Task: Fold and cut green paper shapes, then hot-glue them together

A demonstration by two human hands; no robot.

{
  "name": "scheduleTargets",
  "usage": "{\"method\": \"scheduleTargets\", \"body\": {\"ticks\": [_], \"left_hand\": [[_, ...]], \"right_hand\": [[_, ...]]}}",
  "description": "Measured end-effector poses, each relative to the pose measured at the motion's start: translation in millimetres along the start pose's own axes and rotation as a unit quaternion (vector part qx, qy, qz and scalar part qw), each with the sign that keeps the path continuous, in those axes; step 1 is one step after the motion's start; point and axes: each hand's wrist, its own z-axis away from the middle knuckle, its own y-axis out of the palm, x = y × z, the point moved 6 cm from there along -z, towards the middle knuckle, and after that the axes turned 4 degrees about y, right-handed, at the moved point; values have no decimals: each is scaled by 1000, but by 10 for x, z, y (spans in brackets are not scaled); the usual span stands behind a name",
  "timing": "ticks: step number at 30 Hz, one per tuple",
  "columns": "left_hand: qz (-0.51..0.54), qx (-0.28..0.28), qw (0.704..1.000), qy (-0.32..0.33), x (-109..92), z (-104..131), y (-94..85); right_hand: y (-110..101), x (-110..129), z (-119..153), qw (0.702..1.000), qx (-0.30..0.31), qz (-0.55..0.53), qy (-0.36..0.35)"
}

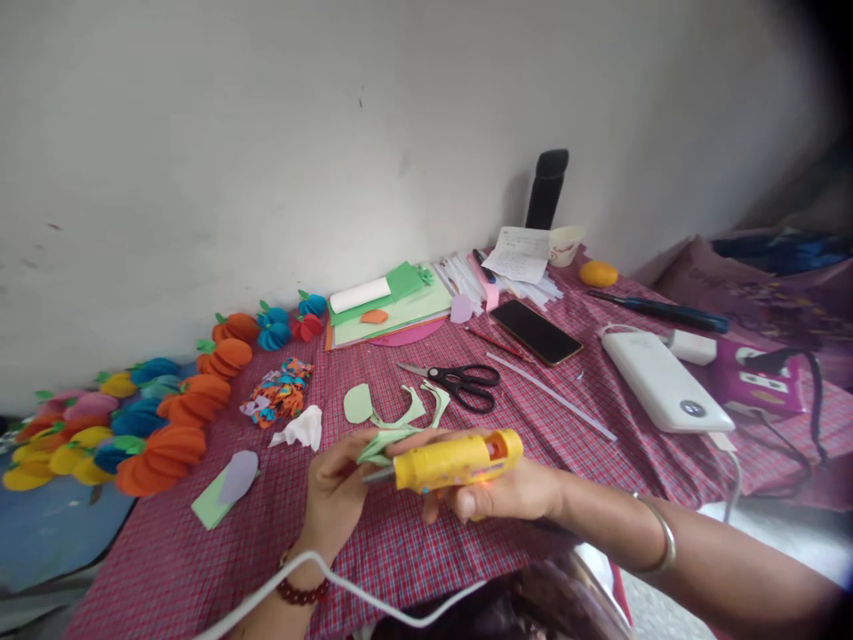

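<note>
My right hand (497,496) is wrapped round a yellow glue gun (459,460), its nozzle pointing left. Pinched in my left hand (337,484) are folded light green paper pieces (383,443), and the nozzle tip is right at them; whether it touches I cannot tell. Just beyond my hands lie a rounded green paper cutout (358,404), curved green offcuts (408,407) and black-handled scissors (466,382), blades to the left. A crumpled white tissue (301,428) sits near my left hand. Further left, a lilac cutout (238,476) rests on a green paper strip (210,500).
Several paper pumpkins (193,400) line the left side beside a heap of colourful scraps (276,391). Paper sheets (393,320) lie at the back. To the right are a phone (537,331), a glue stick (553,397), a white power bank (666,378) and a purple extension box (760,382).
</note>
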Motion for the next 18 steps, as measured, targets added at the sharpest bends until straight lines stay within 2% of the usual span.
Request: {"method": "scheduleTargets", "body": {"ticks": [4, 14, 18], "left_hand": [[25, 14, 999, -20, -24, 2, 86], [102, -60, 993, -12, -230, -50, 180], [65, -69, 995, 16, -248, -51, 151]], "right_hand": [[-14, -103, 15, 1000, -10, 13, 25], [-83, -243, 15, 989, -84, 77, 89], [-101, -250, 15, 985, -106, 96, 92]]}}
